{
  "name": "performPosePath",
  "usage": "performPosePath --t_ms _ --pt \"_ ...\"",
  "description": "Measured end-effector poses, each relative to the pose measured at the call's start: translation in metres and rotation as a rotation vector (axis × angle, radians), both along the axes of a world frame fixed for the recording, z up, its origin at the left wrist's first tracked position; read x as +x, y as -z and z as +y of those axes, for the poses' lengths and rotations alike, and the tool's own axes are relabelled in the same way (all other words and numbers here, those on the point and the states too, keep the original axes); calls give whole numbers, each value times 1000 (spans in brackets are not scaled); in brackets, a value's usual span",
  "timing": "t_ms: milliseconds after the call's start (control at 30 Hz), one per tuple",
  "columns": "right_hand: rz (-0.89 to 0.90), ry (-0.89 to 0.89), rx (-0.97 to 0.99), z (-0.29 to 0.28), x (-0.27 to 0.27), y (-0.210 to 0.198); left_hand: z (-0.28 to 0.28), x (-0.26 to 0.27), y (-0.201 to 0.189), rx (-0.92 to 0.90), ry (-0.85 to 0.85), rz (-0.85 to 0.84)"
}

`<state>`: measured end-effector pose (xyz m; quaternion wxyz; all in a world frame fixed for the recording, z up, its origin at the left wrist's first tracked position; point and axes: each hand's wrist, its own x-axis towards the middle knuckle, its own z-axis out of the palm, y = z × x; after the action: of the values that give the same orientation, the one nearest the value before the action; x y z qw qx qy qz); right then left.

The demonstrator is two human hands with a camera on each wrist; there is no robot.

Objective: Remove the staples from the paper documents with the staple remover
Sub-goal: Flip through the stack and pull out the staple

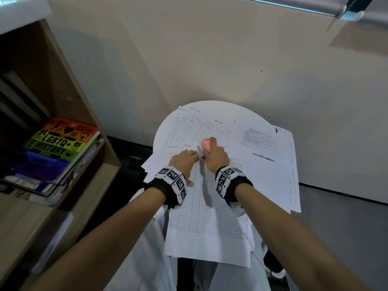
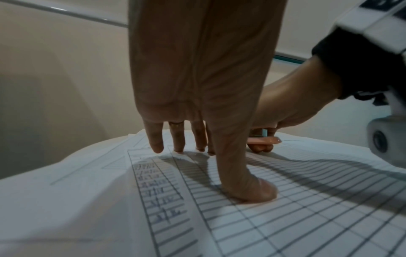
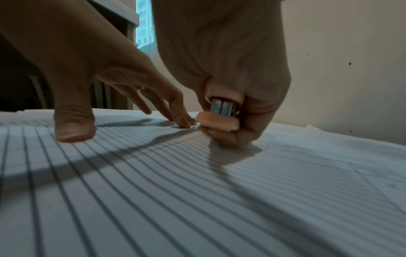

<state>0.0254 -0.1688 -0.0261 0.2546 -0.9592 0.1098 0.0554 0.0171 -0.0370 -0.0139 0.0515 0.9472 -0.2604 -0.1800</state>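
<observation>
A lined form (image 1: 210, 206) lies on top of other papers on the round white table (image 1: 165, 127). My left hand (image 1: 184, 159) presses flat on the form (image 2: 285, 217) with straight fingers (image 2: 157, 144) and thumb, holding it down near its top edge. My right hand (image 1: 216, 156) grips a pink staple remover (image 1: 205, 144) with metal jaws, tip down on the paper just right of my left fingertips. In the right wrist view the staple remover (image 3: 222, 114) is squeezed between my thumb and fingers, its claws against the form (image 3: 197, 191). The staple itself is hidden.
More printed sheets (image 1: 264, 139) fan out over the table's back and right. A wooden bookshelf (image 1: 84, 106) with a rainbow-covered book (image 1: 60, 143) stands at the left. A beige wall (image 1: 210, 59) rises right behind the table. My lap is under the form's near end.
</observation>
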Motion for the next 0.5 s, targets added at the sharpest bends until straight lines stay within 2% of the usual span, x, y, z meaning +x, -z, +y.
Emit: performPosePath --t_ms 200,400,500 --pt "-31 31 55 4 -2 2 -4 -1 -3 28 -11 -10" --pt "-42 68 19 7 0 0 -2 0 -3 23 -18 8" --pt "-98 62 81 9 -1 1 -3 1 -2 40 -8 9"
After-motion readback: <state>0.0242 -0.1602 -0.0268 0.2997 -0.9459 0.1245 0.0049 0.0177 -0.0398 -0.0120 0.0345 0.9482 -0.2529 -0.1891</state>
